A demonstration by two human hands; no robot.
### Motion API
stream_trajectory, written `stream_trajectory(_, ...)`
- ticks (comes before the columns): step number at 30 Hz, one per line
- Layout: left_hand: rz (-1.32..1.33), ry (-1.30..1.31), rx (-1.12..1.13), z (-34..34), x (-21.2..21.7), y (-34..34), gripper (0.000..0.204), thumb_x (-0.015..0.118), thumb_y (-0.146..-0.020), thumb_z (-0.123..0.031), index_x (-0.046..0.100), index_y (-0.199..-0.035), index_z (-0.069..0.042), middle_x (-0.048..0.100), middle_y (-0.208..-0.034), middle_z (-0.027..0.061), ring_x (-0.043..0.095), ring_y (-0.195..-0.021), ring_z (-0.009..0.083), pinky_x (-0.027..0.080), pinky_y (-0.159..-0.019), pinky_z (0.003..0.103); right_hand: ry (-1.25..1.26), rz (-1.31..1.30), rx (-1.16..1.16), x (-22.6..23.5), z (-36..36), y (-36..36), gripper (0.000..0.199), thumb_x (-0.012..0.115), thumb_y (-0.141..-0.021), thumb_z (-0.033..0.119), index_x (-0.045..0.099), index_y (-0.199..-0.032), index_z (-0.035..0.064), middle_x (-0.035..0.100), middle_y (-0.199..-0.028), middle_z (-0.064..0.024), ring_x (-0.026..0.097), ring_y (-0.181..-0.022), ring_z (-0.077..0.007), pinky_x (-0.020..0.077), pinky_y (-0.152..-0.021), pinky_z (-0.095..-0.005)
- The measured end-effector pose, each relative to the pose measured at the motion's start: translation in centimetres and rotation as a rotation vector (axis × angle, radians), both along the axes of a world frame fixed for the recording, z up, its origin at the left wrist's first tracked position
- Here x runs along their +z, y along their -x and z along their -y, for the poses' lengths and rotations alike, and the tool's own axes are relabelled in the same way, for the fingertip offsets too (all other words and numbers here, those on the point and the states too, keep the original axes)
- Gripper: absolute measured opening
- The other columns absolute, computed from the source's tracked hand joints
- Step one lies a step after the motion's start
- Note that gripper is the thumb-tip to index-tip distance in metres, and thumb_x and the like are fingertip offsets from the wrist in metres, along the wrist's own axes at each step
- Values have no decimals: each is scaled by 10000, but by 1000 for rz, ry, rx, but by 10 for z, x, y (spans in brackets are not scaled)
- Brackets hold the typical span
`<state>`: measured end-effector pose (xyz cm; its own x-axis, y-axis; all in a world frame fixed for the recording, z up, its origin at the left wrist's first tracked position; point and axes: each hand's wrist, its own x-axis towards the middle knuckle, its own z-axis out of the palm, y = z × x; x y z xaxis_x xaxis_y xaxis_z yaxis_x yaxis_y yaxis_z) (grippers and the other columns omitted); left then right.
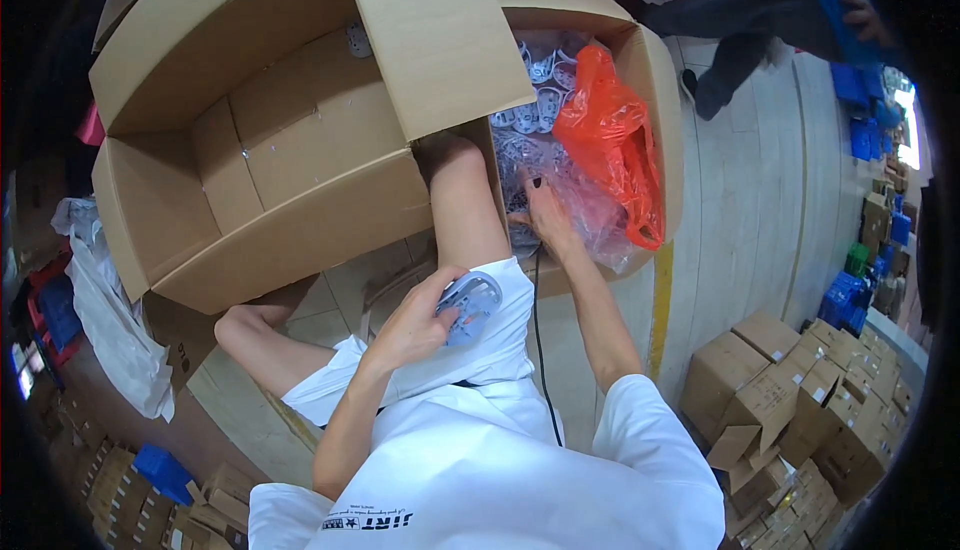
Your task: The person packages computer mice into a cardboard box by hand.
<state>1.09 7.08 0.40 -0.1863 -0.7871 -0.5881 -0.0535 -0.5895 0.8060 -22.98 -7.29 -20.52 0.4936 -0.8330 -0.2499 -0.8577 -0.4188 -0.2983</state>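
Head cam, looking straight down at someone sitting on the floor in white shorts and tee. The left hand (415, 322) is curled around a small grey plastic part (468, 302) with holes in it, resting it on the thigh, probably just to keep it steady while the other arm is busy. The right hand (545, 215) reaches into the cardboard box (655, 80) ahead, fingers pinching something down in the clear plastic bag (585, 205); I can't make out what exactly. That box is full of similar grey parts, with an orange bag (610, 135) bunched on top. A bigger empty box (300, 140) lies tipped on its side at left. The floor (740, 210) is pale tile, with stacks of small cartons (800, 400) at right and another person (760, 10) farther off.
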Motion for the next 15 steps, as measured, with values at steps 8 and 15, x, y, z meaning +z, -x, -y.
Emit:
stream_trajectory(8,28,-24,-16,-3,2,-3,398,522,-802,103,528,-1173,-41,620,-1056,90,546,-908,205,443,-834,306,-62,298,-323,-4,39,-42,866,783,-742,125,329,-1479,152,293,-1479,-248,476,-1187,-425,427,-980,-438)
stream_trajectory(15,19,16,-14,-3,-1,-4,425,520,-767,103,521,-1168,-38,634,-1041,119,561,-885,247,442,-809,337,-350,1043,-819,-56,91,-58,824,746,-746,56,352,-1466,135,323,-1485,-209,511,-1114,-336,442,-936,-395)
